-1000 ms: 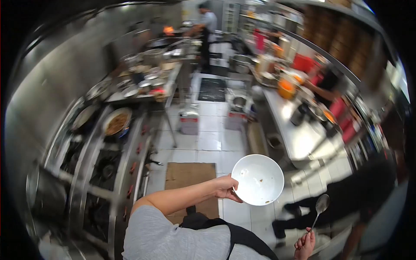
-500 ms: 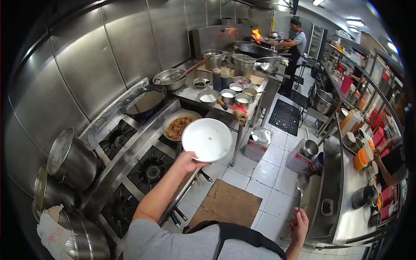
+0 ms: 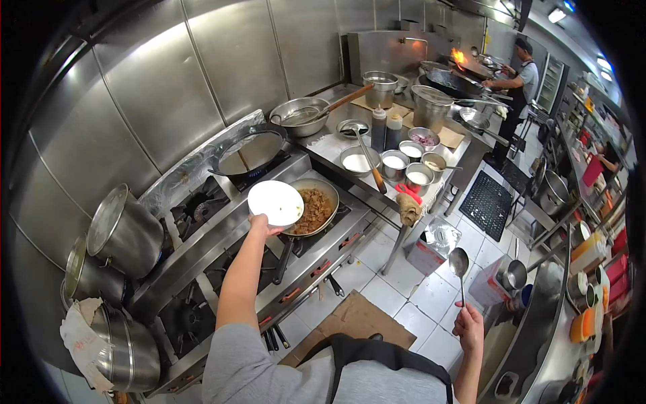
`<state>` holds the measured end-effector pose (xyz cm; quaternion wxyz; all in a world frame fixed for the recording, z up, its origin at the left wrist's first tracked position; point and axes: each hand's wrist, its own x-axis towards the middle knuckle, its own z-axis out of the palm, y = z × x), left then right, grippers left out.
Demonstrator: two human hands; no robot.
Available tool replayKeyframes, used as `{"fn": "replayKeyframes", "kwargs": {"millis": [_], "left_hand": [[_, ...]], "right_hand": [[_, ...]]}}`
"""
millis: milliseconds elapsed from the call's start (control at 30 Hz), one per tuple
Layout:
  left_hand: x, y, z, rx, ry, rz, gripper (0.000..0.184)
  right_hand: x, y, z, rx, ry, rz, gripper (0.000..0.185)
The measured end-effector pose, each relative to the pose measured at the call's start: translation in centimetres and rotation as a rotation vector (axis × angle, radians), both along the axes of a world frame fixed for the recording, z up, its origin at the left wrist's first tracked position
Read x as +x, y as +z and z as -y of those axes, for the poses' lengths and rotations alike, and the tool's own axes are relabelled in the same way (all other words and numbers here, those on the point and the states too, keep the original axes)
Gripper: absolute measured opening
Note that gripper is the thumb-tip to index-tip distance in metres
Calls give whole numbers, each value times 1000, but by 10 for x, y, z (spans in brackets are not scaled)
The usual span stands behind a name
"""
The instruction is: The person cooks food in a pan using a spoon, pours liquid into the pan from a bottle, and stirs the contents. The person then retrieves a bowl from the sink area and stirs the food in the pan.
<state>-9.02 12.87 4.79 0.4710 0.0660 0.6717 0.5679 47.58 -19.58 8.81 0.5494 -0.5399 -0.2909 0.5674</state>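
Observation:
My left hand (image 3: 264, 225) grips the rim of a white bowl (image 3: 274, 203), which is tilted and shows a few small bits inside. The bowl is at the left edge of a frying pan (image 3: 325, 185) on the stove and partly overlaps it in view. Brown cooked food (image 3: 314, 211) lies in the pan, whose dark handle points toward me. Off to the right, over the floor, my right hand (image 3: 469, 323) is closed on the handle of a metal spoon (image 3: 459, 262), held bowl end up.
Left of the pan sits a dark wok (image 3: 252, 151). Large steel pots (image 3: 128, 232) line the left side. Behind are a steel table (image 3: 323, 143) with small bowls and bottles, and a person (image 3: 521, 87) beside a flaming wok. A counter (image 3: 538, 350) runs along the right.
My view has swung left toward the stove. The white bowl has moved from over the floor to beside the pan and now tilts more. The spoon is still in my right hand.

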Motion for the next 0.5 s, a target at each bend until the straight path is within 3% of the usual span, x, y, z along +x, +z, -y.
{"fn": "replayKeyframes", "kwargs": {"millis": [233, 500], "left_hand": [[11, 16, -13, 3, 34, -137, 58], [6, 17, -26, -62, 17, -319, 58]], "right_hand": [[15, 15, -83, -19, 132, 104, 19], [-17, 3, -115, -93, 157, 22, 20]]}}
